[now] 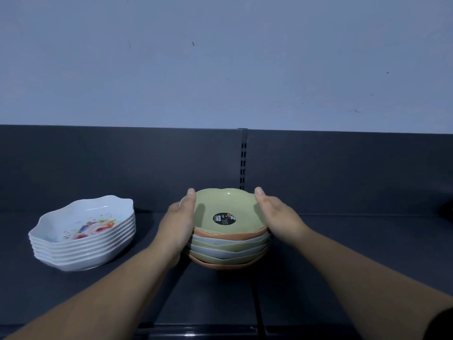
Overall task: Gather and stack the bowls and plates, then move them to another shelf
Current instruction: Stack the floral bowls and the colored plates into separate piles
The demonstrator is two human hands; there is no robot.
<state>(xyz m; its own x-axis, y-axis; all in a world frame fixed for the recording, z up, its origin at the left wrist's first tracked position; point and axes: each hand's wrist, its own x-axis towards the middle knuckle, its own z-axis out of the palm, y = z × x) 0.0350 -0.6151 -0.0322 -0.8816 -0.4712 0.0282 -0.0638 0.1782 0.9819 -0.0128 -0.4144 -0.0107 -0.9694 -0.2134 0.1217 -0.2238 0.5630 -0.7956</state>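
Dark shelf point(343, 241) ahead. Left hand point(180, 224) and right hand point(277, 214) clasp the coloured stack point(230, 241), opposite sides, likely to lift level.

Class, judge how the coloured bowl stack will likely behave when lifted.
The stack may shift: its bowls sit slightly askew. Several deep, it is likely heavyish; the left hand and right hand hold its sides. The top bowl looks smooth, perhaps slippery.
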